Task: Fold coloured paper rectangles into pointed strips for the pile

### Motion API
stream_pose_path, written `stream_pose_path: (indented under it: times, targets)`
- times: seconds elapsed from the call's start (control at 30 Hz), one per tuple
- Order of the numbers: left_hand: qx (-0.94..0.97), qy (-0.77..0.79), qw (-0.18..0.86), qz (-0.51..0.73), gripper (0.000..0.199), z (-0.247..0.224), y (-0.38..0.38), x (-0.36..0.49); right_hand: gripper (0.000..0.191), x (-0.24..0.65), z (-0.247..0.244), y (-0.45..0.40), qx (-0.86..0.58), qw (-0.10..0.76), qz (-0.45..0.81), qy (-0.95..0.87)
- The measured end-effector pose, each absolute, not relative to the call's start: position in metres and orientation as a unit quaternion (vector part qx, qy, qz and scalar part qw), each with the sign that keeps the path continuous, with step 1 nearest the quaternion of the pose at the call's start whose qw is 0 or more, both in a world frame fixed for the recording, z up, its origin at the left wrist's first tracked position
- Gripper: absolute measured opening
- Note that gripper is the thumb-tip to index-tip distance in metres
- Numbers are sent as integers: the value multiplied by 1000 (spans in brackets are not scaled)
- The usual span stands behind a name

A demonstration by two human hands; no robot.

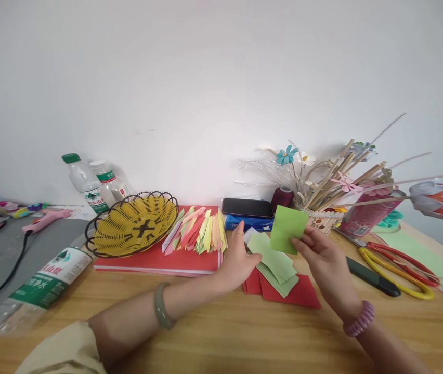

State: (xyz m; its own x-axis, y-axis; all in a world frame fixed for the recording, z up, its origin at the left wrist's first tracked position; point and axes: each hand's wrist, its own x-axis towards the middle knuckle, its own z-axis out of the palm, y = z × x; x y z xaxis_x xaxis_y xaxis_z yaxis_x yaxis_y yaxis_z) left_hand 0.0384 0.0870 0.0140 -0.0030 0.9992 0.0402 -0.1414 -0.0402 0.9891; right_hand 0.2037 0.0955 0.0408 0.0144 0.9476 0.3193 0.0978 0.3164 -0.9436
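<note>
Right of centre in the frame, the right hand (325,262) pinches a bright green sheet (287,228) by its lower right edge, thumb and fingers closed on it, the sheet raised nearly upright with its broad face to the camera. A light pinch near the rim seems best here, since thin paper would likely crease under a harder squeeze. The left hand (240,259), near the middle of the frame, holds nothing that shows; its thumb and fingers stand wide apart, the thumb beside the pale green sheets (274,259), and whether it touches them I cannot tell. Those sheets lie fanned over red sheets (294,293) just below, so a low sweep of the wrist could push them out of line; keeping both palms raised would leave the layers as they are. The spread left fingers are well placed to steady the far edge of the raised sheet, though a flat, soft touch would serve better than a grab. Folded paper pieces (202,228) sit close by on the left-hand side, upon a red stack (159,261), and the left forearm would do well to keep off them.
</note>
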Motion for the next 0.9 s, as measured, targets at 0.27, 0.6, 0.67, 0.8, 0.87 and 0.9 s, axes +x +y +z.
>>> stream_pose_path:
  times: [0.27, 0.6, 0.67, 0.8, 0.87, 0.9]
  targets:
    - [647, 437, 392, 487, 70, 38, 53, 29, 31, 248, 37, 37, -334, 387, 65, -857]
    - [924, 335, 138, 125, 54, 16, -11, 8, 37, 223, 10, -15, -253, 245, -147, -925]
    - [935, 318, 92, 124, 35, 9, -12, 5, 37, 221, 13, -15, -265, 231, -119, -929]
    - [937, 294, 21, 189, 20, 4, -11, 2, 35, 230, 14, -13, -290, 238, -73, -924]
    - [932, 292, 12, 215, 21, 6, -10, 1, 32, 238, 13, -14, -312, 235, -54, -919]
    - [931, 291, 8, 222, 22, 7, -10, 1, 31, 242, 12, -15, -328, 232, -43, -915]
